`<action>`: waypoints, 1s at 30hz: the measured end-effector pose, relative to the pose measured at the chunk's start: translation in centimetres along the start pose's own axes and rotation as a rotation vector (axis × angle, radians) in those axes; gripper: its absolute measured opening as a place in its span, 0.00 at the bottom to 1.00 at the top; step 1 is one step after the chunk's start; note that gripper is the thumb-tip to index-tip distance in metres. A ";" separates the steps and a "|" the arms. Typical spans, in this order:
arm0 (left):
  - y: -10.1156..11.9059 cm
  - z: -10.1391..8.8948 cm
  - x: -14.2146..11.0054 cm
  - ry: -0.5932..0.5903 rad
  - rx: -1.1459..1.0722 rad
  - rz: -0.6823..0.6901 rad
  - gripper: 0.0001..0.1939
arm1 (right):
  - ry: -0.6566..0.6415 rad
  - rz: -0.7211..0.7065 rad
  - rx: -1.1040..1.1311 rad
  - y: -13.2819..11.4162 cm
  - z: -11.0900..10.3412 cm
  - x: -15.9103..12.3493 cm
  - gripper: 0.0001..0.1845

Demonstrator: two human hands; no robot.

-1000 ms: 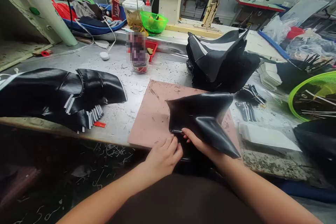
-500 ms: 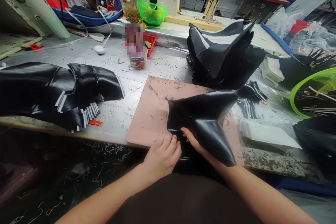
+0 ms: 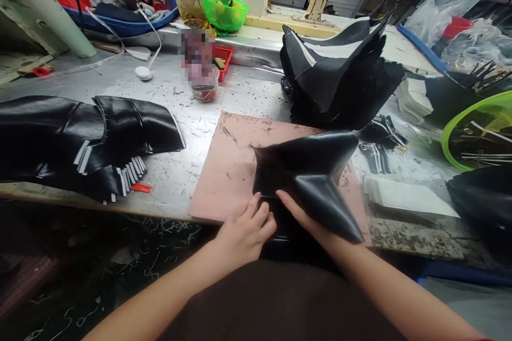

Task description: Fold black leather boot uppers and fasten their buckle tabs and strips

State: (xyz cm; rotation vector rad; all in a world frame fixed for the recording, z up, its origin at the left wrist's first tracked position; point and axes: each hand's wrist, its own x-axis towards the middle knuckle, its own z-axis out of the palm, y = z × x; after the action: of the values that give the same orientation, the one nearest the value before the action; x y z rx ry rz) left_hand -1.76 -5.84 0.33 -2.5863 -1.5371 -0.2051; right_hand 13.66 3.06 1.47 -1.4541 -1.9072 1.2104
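Note:
A glossy black leather piece (image 3: 308, 162), folded and shaped like a shoe or boot upper, lies over a pink board (image 3: 216, 170). At its lower left edge, my left hand (image 3: 248, 228) is closed, with curled fingers and the index fingertip against the leather's corner. My right hand (image 3: 306, 221) reaches under the right flap of the same piece. Its thumb lies along the lower edge, and the leather covers its other fingers. More black material hangs between both hands, below the board's front edge.
Stacked black leather pieces (image 3: 80, 128) with white strips lie left on the metal table. A tall pile of black uppers (image 3: 332, 80) stands behind the board. White sheets (image 3: 408, 200) and a lime-green basket (image 3: 446, 144) are on the right; a clear tub (image 3: 205, 90) stands behind.
My left index finger has moved up onto the leather's corner. My right thumb has straightened along the edge. The leather shifts slightly, and the view has moved a little.

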 end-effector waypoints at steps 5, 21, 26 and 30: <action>-0.4 -0.6 0.4 -0.056 0.021 0.057 0.15 | 0.297 0.017 -0.079 -0.5 -2.6 -0.2 0.27; -0.7 -1.2 1.9 -0.149 0.036 0.075 0.15 | 0.323 0.076 -0.176 1.0 -3.7 -1.2 0.23; -0.3 -1.7 3.5 -0.173 0.020 0.153 0.12 | 0.306 0.031 -0.251 0.2 -4.1 -1.9 0.14; 0.6 -1.8 4.8 -0.169 -0.017 0.212 0.13 | 0.285 -0.042 -0.252 0.6 -3.6 -2.0 0.10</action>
State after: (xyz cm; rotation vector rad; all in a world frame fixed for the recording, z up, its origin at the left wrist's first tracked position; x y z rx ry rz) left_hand 0.91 -2.28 2.90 -2.8178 -1.2988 0.0219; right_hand 17.46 2.59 3.15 -1.6058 -1.9296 0.7164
